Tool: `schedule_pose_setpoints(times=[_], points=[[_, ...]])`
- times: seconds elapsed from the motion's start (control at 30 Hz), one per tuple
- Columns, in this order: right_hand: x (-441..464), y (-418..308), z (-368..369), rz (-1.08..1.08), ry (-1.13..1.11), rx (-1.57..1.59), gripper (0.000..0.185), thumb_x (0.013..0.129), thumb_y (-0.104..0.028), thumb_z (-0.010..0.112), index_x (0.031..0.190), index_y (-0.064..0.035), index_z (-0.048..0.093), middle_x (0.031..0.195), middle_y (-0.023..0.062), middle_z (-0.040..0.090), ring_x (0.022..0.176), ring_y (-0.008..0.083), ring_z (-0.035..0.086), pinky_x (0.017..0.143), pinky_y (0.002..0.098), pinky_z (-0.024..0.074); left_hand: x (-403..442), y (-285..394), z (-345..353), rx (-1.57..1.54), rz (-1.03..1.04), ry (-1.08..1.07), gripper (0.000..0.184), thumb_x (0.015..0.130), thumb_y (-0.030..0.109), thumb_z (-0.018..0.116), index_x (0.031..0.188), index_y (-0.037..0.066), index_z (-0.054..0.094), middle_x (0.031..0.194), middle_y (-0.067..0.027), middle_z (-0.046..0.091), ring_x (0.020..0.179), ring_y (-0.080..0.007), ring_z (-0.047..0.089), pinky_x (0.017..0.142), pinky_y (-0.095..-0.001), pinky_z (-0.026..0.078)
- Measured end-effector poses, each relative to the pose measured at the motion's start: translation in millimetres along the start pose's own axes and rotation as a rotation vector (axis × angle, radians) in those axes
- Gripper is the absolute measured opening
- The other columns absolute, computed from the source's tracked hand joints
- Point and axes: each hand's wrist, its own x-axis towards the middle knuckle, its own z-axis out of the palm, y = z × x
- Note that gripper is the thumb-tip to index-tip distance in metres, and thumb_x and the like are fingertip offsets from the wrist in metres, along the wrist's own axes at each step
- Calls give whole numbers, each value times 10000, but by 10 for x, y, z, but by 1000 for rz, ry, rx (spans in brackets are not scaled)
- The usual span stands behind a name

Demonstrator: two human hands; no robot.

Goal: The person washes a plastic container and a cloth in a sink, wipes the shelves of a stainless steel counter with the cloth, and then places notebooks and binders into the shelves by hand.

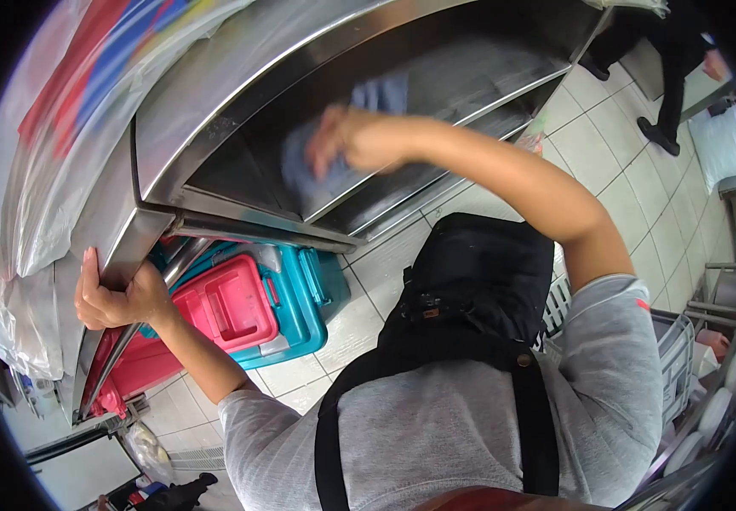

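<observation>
Cloth point(301, 170) is lying at your right hand point(346, 143), grip too blurred to tell, on the far steel shelf point(487, 89); your left hand point(125, 296) is clasping the worktop edge point(132, 240). You are probably wiping; next stroke is needing steady pressure.

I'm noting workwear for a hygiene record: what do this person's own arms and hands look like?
The left hand and right hand show no gloves, though the right is motion-blurred. Both forearms are bare, without visible cables or watch. The grey T-shirt has short sleeves; a small red mark shows on the right one.
</observation>
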Motion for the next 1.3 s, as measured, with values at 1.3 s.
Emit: schedule_pose_setpoints(times=[1.3], points=[[-68, 1844, -1014, 1259, 714, -892, 396, 721, -255, 542, 1051, -37, 572, 1082, 160, 555, 1095, 307, 460, 890, 482, 340, -40, -102, 38, 33, 68, 36, 183, 671, 105, 632, 852, 112, 608, 742, 21, 611, 616, -168, 551, 546, -292, 371]])
